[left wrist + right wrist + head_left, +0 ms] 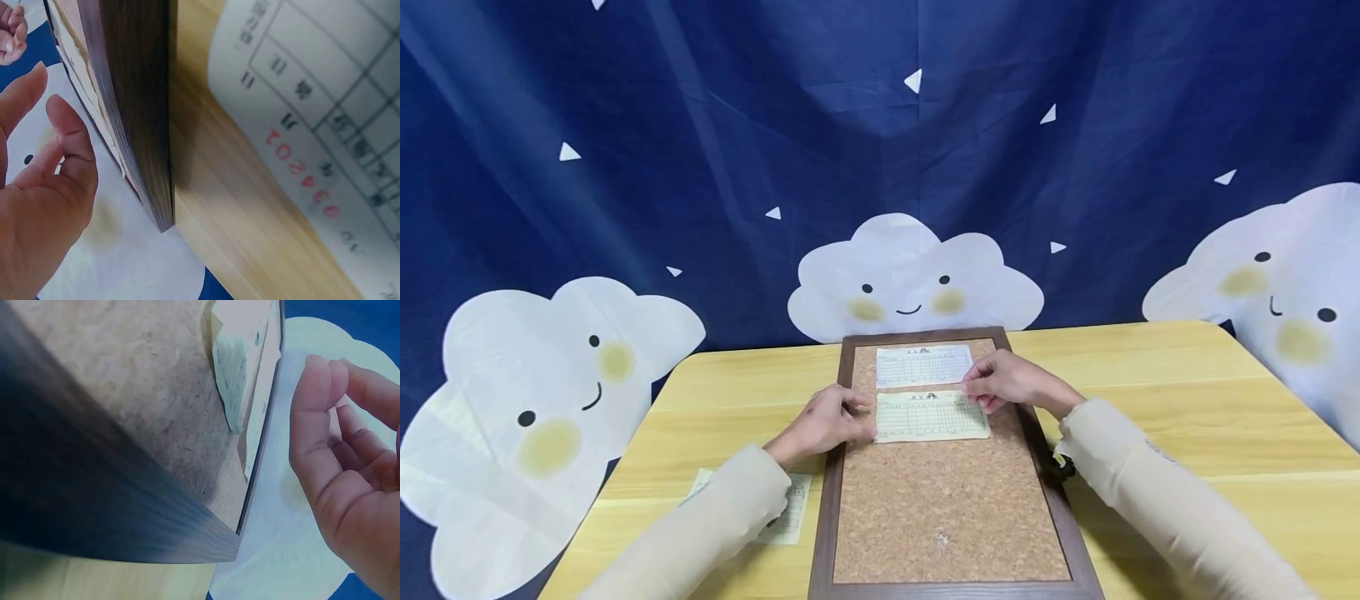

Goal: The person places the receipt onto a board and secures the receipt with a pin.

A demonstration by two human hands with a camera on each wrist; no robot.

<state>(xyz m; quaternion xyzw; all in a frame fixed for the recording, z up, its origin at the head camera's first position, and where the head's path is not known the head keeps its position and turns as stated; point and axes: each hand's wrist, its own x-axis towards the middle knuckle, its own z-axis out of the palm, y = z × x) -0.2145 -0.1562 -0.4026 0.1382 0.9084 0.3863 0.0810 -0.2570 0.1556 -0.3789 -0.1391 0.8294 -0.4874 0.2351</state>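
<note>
1. The left hand [53, 194] fills the lower left, fingers bent; two fingertips point up toward the board with a gap between them.
2. Part of another hand [12, 34] shows in the top left corner.
3. The board's dark wooden frame [134, 94] runs down from the top edge to a corner near the middle.
4. Pale paper [74, 59] lies along the board's face, seen nearly edge-on.
5. At right, a printed slip [312, 94] with gridlines and red digits overlaps the yellow wooden table [206, 181].
6. Behind hangs blue cloth [215, 289] with a white cloud [144, 269].
</note>
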